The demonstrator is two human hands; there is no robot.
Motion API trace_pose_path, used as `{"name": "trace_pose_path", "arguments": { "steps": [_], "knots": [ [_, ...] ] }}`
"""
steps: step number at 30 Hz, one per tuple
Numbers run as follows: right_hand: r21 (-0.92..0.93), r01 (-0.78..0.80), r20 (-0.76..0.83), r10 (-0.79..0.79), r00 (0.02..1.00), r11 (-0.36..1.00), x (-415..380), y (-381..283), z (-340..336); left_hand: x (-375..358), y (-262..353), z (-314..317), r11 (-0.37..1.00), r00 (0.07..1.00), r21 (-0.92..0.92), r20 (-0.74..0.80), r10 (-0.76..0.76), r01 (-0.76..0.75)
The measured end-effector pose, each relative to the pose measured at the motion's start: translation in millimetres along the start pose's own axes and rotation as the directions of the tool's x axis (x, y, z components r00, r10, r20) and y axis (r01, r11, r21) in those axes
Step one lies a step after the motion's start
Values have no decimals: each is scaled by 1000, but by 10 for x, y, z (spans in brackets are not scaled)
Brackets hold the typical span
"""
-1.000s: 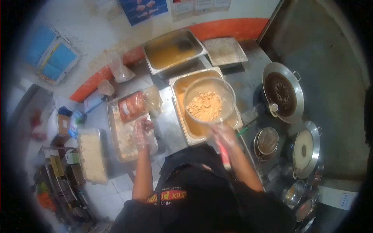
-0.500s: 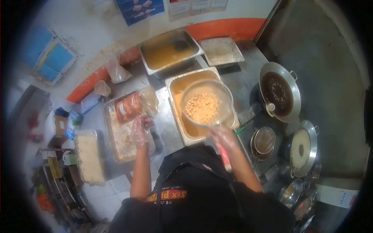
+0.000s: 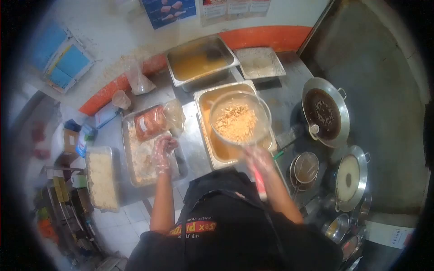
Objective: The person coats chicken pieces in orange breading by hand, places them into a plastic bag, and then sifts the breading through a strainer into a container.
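My right hand (image 3: 260,160), in a clear plastic glove, grips the red handle (image 3: 259,181) of a large round strainer (image 3: 264,124). In the strainer lie many small pale-golden lumpy pieces (image 3: 236,123). It is held over a deep metal pan (image 3: 201,100) of orange-brown contents. My left hand (image 3: 163,151), also gloved, is over a shallow metal tray (image 3: 129,168) of whitish floury bits, its fingers curled in with nothing visible in them. A clear plastic bag of reddish raw meat (image 3: 151,123) rests in that tray, just beyond my left hand.
Behind the pan stand a metal pan of yellowish liquid (image 3: 199,65) and a white floury tray (image 3: 261,63). To the right are a wok of dark oil (image 3: 322,110), a wok of pale liquid (image 3: 349,178) and small strainers (image 3: 306,167). A crumb-filled tray (image 3: 103,180) is at left.
The pieces in the strainer have shifted and spread into a looser heap. Both hands stay in nearly the same places, and the camera view has shifted slightly.
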State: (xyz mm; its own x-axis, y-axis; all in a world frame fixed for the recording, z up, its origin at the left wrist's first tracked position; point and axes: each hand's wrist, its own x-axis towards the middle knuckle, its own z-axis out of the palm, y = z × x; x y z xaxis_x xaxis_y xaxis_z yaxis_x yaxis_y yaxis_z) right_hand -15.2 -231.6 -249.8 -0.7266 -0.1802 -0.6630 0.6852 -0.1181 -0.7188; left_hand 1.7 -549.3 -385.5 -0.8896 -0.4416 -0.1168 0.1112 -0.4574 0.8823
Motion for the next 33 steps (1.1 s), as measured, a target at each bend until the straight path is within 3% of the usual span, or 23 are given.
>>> {"name": "trace_pose_path", "arguments": {
  "steps": [3, 4, 5, 7, 9, 11, 13, 14, 15, 17, 19, 21, 23, 25, 27, 29, 30, 31, 33],
  "knots": [
    [-34, 129, -54, -131, 990, 991, 162, -60, 75, -53, -19, 5, 1000, 999, -14, 51, 0, 0],
    [-29, 66, -9, -66, 998, 997, -7, -64, -55, -66, 68, 59, 989, 999, 136, 6, -52, 50],
    [-32, -13, 30, 14, 999, 999, -139, -31, -142, -46, 39, 59, 990, 999, 131, 7, -42, 40],
    [-116, -22, -4, 22, 1000, 993, -65, -50, -81, -55, -89, 28, 995, 990, 5, 99, 97, -98],
    [-30, 68, -56, -70, 996, 997, 182, -60, 64, -88, -214, 56, 998, 998, 32, 38, 46, -47],
    [64, 98, 8, -99, 995, 993, 126, 15, -9, -10, -178, 80, 998, 999, 50, -8, 32, -32],
    [-49, 123, 16, -122, 992, 991, -109, 74, -155, -40, -217, 36, 989, 974, 46, 186, 132, -143],
    [-162, -59, -23, 55, 998, 985, -74, 24, -185, -28, -257, 5, 991, 981, 61, 161, 110, -121],
    [-158, -74, -30, 70, 997, 985, 45, 17, -150, -58, -222, 55, 992, 983, 67, 158, 94, -106],
    [-72, 55, -5, -55, 998, 996, 321, 65, -37, -135, -90, 194, 994, 994, 74, 78, 76, -82],
    [-74, 164, 52, -161, 986, 984, 65, 63, -117, -48, -136, 75, 991, 989, 75, 100, 106, -114],
    [-154, -6, 26, 11, 1000, 988, -84, 34, -252, -80, -149, 92, 989, 996, 122, 56, 72, -78],
    [-87, -29, 51, 33, 998, 996, 102, 18, -177, -152, -132, 116, 990, 991, 75, 63, 115, -120],
    [-121, 55, 10, -54, 999, 991, 268, -70, -43, -181, -46, 251, 999, 998, -2, 32, 52, -52],
    [-104, 118, 78, -110, 991, 988, 127, -30, -170, -122, -88, 125, 993, 989, 26, 98, 111, -114],
    [-171, 10, 29, -5, 1000, 985, -145, -155, -180, -138, -126, 176, 986, 978, 41, 144, 153, -160],
    [-108, 92, 63, -86, 994, 990, 192, 47, -307, -191, -42, 267, 991, 992, 78, 66, 107, -112],
    [-104, 76, 55, -70, 996, 992, 217, 106, -315, -250, 18, 350, 992, 998, 114, -13, 60, -58],
    [-133, 181, 94, -170, 981, 974, 287, 98, -255, -282, 41, 385, 995, 998, 80, -28, 55, -53]
  ]
}}
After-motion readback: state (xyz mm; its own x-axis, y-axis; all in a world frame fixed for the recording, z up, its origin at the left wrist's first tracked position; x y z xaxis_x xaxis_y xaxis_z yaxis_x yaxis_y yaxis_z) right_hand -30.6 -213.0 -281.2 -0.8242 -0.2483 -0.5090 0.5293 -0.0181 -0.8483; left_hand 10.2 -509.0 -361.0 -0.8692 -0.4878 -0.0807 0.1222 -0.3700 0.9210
